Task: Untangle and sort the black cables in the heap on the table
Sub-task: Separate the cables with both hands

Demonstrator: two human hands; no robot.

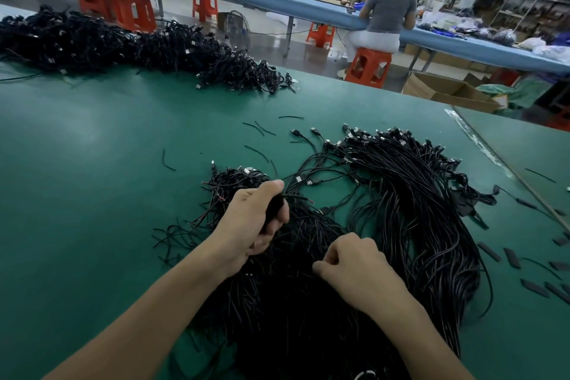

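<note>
Head view: left hand (251, 220) grips a cable bundle (275, 208) above the heap (293, 318); right hand (354, 268) fingers (334, 256) curl into it, hold unclear, so draw cables out singly, slowly.

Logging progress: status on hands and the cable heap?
Left hand grips a cable bundle. Right hand pinches into the heap. Straightened cables lie to the right. Loose offcuts around, nothing blocking.

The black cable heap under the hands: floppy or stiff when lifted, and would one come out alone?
Probably floppy: the cables lie in loose curves on the table. One likely drags its neighbours, since the strands cross and tangle. Light, I'd guess: the left hand alone grips a bundle.
</note>
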